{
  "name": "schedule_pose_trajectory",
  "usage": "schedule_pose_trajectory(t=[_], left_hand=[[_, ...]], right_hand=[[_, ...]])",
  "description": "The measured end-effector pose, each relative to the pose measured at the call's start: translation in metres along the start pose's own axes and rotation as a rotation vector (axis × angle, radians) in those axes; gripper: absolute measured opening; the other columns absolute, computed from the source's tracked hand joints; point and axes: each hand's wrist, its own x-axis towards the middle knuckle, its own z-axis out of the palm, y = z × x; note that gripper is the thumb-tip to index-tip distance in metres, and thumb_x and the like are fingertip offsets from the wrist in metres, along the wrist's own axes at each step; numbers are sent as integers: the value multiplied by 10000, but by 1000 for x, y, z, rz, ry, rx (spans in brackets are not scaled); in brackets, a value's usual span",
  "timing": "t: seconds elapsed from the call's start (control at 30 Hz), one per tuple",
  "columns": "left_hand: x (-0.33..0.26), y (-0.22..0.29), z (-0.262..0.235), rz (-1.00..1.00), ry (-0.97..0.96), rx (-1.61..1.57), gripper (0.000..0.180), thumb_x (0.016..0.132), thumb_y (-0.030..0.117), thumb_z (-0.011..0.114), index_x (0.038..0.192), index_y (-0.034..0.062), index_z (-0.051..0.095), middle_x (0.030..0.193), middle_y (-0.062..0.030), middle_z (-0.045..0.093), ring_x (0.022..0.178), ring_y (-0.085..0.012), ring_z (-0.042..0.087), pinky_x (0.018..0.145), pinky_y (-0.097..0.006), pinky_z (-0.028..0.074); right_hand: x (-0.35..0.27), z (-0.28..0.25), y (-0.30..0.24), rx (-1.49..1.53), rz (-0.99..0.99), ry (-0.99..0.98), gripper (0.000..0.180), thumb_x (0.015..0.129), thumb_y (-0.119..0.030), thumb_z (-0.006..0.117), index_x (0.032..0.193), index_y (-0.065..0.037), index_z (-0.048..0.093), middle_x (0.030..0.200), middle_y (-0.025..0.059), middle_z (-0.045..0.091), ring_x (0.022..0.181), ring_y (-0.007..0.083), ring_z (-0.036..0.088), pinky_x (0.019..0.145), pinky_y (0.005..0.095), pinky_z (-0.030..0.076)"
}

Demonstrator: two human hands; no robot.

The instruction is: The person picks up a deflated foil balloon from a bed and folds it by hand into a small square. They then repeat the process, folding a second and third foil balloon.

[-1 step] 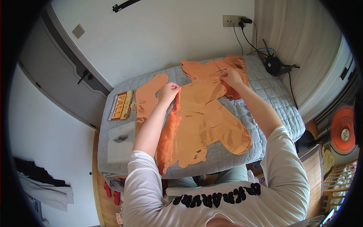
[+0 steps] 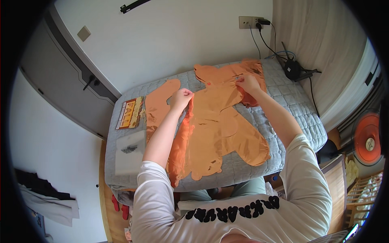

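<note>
A large flat copper-orange foil balloon (image 2: 206,129), with rounded limbs, lies spread over the grey quilted bed (image 2: 279,121). My left hand (image 2: 181,100) is closed in a pinch at the upper left corner of its main sheet, where a darker orange crumpled strip (image 2: 181,141) runs down toward me. Farther right, my right hand (image 2: 249,85) pinches the foil near its upper right part. Beyond the hands, another stretch of foil with rounded ear-like bumps (image 2: 219,73) reaches the bed's far side. More foil (image 2: 160,103) lies left of my left forearm.
On the bed's left lie a printed card (image 2: 130,113) and a clear plastic bag (image 2: 130,156). A black router (image 2: 292,69) with cables sits at the far right corner. An orange-fronted fan (image 2: 368,137) stands right of the bed, and a grey door (image 2: 67,69) is at the left.
</note>
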Motion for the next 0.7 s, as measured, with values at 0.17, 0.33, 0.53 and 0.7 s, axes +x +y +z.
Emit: schedule_pose_trajectory(t=[0.17, 0.33, 0.53, 0.7], left_hand=[[8, 4, 10, 1, -12, 105, 251, 841, 302, 783, 952, 77, 764, 929, -69, 784, 835, -166, 728, 756, -316, 546], [12, 0, 6, 1, -38, 148, 274, 829, 314, 797, 965, 78, 767, 940, -71, 785, 844, -165, 731, 763, -321, 548], [26, -8, 12, -11, -94, 14, 289, 840, 280, 809, 993, 41, 756, 955, -88, 781, 875, -160, 730, 780, -307, 548], [29, -14, 14, 14, -113, -39, 225, 868, 209, 782, 1002, 30, 753, 963, -96, 778, 903, -154, 732, 798, -289, 551]], right_hand=[[6, 3, 15, -91, 18, 8, 175, 821, -300, 763, 915, -159, 804, 931, 83, 767, 901, 280, 724, 801, 405, 559], [1, 9, 2, -133, 23, 63, 182, 811, -269, 781, 919, -124, 802, 914, 113, 761, 870, 296, 721, 801, 399, 559], [5, 8, 14, -123, 11, 71, 176, 807, -257, 772, 909, -116, 797, 908, 118, 758, 874, 304, 717, 795, 411, 556], [8, 13, 14, -90, 17, 81, 180, 803, -245, 775, 901, -95, 794, 912, 130, 755, 884, 304, 716, 805, 406, 552]])
